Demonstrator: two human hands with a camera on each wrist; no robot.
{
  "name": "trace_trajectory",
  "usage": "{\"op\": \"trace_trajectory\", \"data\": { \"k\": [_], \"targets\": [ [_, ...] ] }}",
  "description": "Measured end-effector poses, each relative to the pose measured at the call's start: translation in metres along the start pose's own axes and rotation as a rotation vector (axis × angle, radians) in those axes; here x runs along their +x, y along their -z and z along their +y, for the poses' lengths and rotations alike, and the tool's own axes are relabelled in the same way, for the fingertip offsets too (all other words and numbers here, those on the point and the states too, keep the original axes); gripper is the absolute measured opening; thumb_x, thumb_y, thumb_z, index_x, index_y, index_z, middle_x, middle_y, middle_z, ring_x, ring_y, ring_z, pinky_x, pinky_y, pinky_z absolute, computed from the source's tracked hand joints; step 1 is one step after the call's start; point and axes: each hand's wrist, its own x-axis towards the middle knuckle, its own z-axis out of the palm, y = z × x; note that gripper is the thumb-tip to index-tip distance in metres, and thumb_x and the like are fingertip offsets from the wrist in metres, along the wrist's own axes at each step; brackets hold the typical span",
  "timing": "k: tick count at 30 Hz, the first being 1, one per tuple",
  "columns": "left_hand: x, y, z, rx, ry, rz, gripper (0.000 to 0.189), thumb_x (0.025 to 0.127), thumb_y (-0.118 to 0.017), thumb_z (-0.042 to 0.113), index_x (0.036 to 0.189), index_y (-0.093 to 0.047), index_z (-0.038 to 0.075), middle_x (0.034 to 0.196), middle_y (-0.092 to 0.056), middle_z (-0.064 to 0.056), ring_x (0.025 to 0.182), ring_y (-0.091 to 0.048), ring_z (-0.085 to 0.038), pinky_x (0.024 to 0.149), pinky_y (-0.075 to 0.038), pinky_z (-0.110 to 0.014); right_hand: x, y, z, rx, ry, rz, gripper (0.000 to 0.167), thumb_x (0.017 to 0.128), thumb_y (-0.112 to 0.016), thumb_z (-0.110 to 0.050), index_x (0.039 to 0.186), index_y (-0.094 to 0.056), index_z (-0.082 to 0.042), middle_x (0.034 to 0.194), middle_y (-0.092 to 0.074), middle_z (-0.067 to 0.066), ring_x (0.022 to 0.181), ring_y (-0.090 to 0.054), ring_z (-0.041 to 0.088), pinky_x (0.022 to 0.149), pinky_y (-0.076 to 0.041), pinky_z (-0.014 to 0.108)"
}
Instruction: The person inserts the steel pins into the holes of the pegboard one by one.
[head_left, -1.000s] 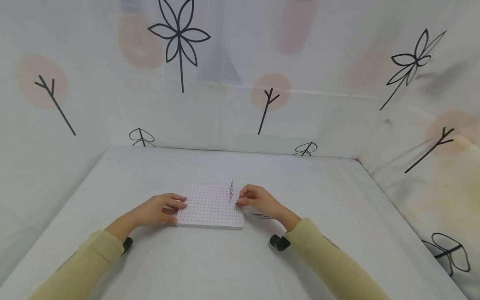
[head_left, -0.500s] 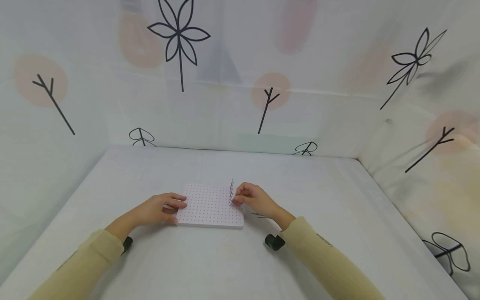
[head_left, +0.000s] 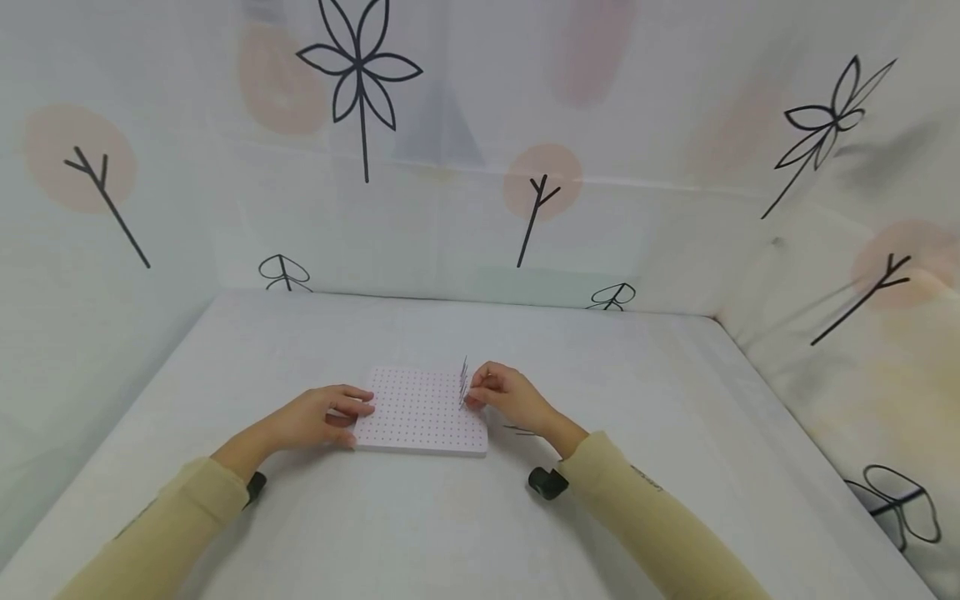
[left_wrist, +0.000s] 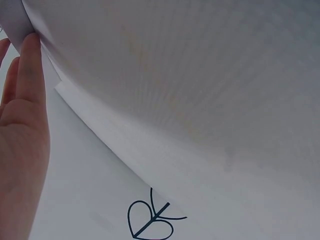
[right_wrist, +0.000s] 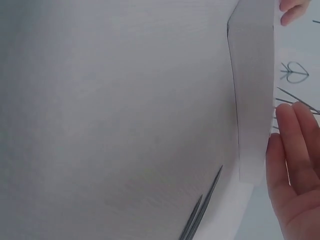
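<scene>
A white pegboard (head_left: 420, 417) with a grid of small holes lies flat on the table. My left hand (head_left: 318, 417) rests against its left side, fingertips at the edge and thumb near the front corner; the fingers look fairly straight in the left wrist view. A row of thin dark needles (head_left: 462, 379) stands in the board along its right side. Right beside that row, my right hand (head_left: 513, 398) pinches a needle between thumb and fingertips, mostly hidden by them. In the right wrist view, my right fingers (right_wrist: 295, 145) are close over the standing needles.
Several loose dark pointed needles (right_wrist: 200, 215) lie on the white-covered table (head_left: 420, 525) right of the board, partly under my right wrist. A white cloth (head_left: 480, 225) with line-drawn plants hangs behind and at both sides.
My right hand has moved a little left and away from me, from the board's right edge to the standing row of needles, then stays almost still. The left hand has not moved.
</scene>
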Motion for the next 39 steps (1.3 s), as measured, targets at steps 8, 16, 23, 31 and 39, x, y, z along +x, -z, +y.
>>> {"op": "trace_trajectory", "data": {
  "k": [8,16,23,31,39],
  "targets": [
    [0.0,-0.001,0.002,0.01,0.011,0.005,0.047,0.075,-0.077,0.007,0.119,-0.063,0.0,0.133,-0.047,-0.017,0.115,-0.052,-0.031,0.087,-0.05,-0.027,0.009,0.0,0.021,-0.024,-0.025,-0.009,0.006,0.09,-0.06,-0.005,0.094,-0.058,-0.001,0.089,-0.066,0.008,0.084,-0.062,0.021,0.081,-0.053,0.036],
    [-0.001,0.0,0.001,0.021,0.016,0.009,0.047,0.074,-0.077,0.008,0.119,-0.063,0.0,0.133,-0.048,-0.016,0.114,-0.053,-0.029,0.087,-0.05,-0.026,0.012,-0.003,0.018,-0.061,-0.01,0.007,0.004,0.087,-0.063,-0.004,0.089,-0.061,-0.002,0.081,-0.064,0.002,0.075,-0.06,0.017,0.072,-0.054,0.03],
    [-0.001,0.001,0.004,0.008,0.013,-0.001,0.047,0.075,-0.077,0.007,0.119,-0.062,-0.001,0.133,-0.046,-0.018,0.114,-0.053,-0.03,0.087,-0.05,-0.028,0.014,-0.006,0.018,-0.089,-0.057,0.032,0.005,0.087,-0.065,-0.005,0.088,-0.063,-0.001,0.078,-0.062,0.002,0.074,-0.059,0.018,0.069,-0.053,0.028],
    [-0.001,0.0,0.003,-0.007,0.009,-0.002,0.047,0.075,-0.077,0.008,0.119,-0.062,-0.002,0.133,-0.046,-0.019,0.115,-0.052,-0.031,0.088,-0.05,-0.028,0.013,-0.005,0.021,-0.175,-0.088,0.079,0.005,0.082,-0.071,-0.009,0.084,-0.067,-0.007,0.078,-0.063,-0.002,0.075,-0.057,0.014,0.068,-0.051,0.024],
    [0.0,-0.001,0.002,0.007,0.016,0.003,0.048,0.075,-0.077,0.008,0.119,-0.062,-0.002,0.133,-0.047,-0.018,0.114,-0.053,-0.03,0.087,-0.05,-0.027,0.007,0.002,0.022,-0.198,-0.099,0.087,0.009,0.081,-0.073,-0.011,0.088,-0.068,-0.01,0.081,-0.063,-0.003,0.077,-0.058,0.014,0.07,-0.051,0.025]
  ]
}}
